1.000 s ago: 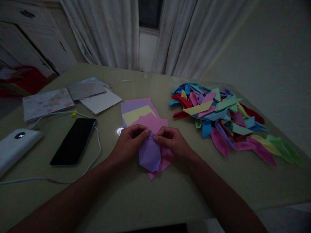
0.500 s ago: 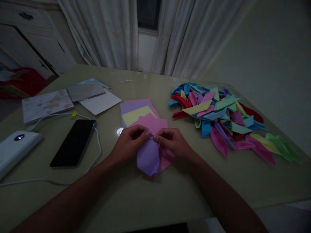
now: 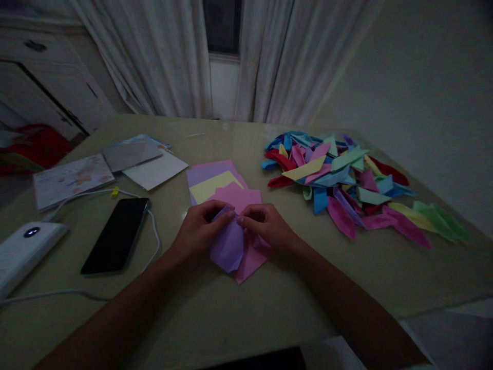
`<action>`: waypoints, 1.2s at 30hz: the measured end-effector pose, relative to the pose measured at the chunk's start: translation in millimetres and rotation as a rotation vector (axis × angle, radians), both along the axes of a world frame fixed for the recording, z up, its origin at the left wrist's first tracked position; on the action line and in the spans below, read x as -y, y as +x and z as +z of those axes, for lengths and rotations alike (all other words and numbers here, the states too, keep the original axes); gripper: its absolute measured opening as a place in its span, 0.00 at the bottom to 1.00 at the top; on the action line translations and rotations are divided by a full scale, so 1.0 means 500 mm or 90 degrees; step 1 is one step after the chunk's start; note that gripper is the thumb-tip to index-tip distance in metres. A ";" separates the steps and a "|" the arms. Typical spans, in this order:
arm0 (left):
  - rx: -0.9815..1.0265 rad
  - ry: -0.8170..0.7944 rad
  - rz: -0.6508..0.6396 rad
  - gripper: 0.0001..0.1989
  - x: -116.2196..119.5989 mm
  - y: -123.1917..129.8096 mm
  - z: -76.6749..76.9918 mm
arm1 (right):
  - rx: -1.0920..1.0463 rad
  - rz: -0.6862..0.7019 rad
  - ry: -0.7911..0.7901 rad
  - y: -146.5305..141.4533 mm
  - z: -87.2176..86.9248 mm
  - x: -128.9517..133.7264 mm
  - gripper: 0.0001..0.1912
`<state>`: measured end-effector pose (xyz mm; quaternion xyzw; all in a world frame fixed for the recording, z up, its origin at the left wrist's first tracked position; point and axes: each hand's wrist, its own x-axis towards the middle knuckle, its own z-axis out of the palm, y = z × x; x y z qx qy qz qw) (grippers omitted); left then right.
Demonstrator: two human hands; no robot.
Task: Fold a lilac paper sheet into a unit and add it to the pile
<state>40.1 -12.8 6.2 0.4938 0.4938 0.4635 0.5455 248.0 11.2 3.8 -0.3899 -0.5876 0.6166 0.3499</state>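
Between my two hands is a partly folded sheet of purple paper [image 3: 228, 246], tilted above the table. My left hand [image 3: 202, 223] pinches its upper edge between thumb and fingers. At the same upper edge, a little to the right, my right hand [image 3: 265, 223] pinches the paper with thumb and index finger. The fingertips of both hands nearly meet there, and they hide the fold. Pink sheets [image 3: 252, 262] lie under and behind the purple paper. Just beyond my hands a stack with a yellow sheet [image 3: 215, 186] is fanned out on the table.
To the right lies a heap of folded coloured paper pieces [image 3: 331, 169]. A black phone [image 3: 117, 236], a white power bank [image 3: 29, 252] and a white cable [image 3: 157, 231] are at the left. Flat cards [image 3: 73, 177] lie behind them. Curtains [image 3: 154, 56] hang beyond the table [image 3: 215, 324].
The camera view has shifted slightly. My hands still pinch the purple paper, which has tilted a little, with more of the pink sheet showing below it.
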 end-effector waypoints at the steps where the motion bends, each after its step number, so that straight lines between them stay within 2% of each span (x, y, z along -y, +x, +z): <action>1: -0.004 0.004 0.007 0.17 -0.002 -0.001 0.000 | 0.000 0.004 0.000 -0.001 -0.002 -0.001 0.16; 3: 0.011 0.004 0.023 0.22 -0.005 -0.001 0.003 | -0.010 -0.028 0.007 -0.003 -0.005 -0.003 0.15; 6: 0.062 -0.003 0.035 0.33 -0.007 -0.002 0.009 | -0.073 -0.162 -0.021 -0.005 -0.007 -0.012 0.17; 9: 0.083 0.000 -0.015 0.40 -0.009 -0.002 0.012 | -0.159 -0.297 -0.088 -0.004 -0.009 -0.027 0.20; 11: 0.068 0.025 -0.037 0.40 -0.011 -0.001 0.009 | -0.205 -0.356 -0.111 -0.001 -0.008 -0.036 0.22; 12: 0.057 0.043 -0.032 0.37 -0.012 -0.001 0.006 | -0.220 -0.372 -0.119 0.000 -0.007 -0.038 0.23; 15: 0.020 0.087 0.022 0.24 -0.018 -0.003 -0.004 | -0.230 -0.362 -0.135 0.004 0.000 -0.039 0.24; 18: -0.001 0.100 0.067 0.19 -0.023 -0.008 -0.004 | -0.202 -0.281 -0.133 0.006 0.008 -0.034 0.23; 21: 0.002 0.086 0.076 0.19 -0.024 -0.012 0.003 | -0.185 -0.228 -0.114 0.007 0.010 -0.030 0.21; 25: -0.003 0.062 0.065 0.24 -0.022 -0.017 0.010 | -0.148 -0.223 -0.050 0.012 -0.002 -0.031 0.20; 31: -0.019 0.108 0.061 0.31 -0.023 -0.025 0.007 | -0.115 -0.257 0.022 0.015 -0.015 -0.035 0.20; 36: -0.080 0.151 0.103 0.25 -0.017 -0.024 0.001 | -0.120 -0.305 -0.021 0.015 -0.014 -0.040 0.19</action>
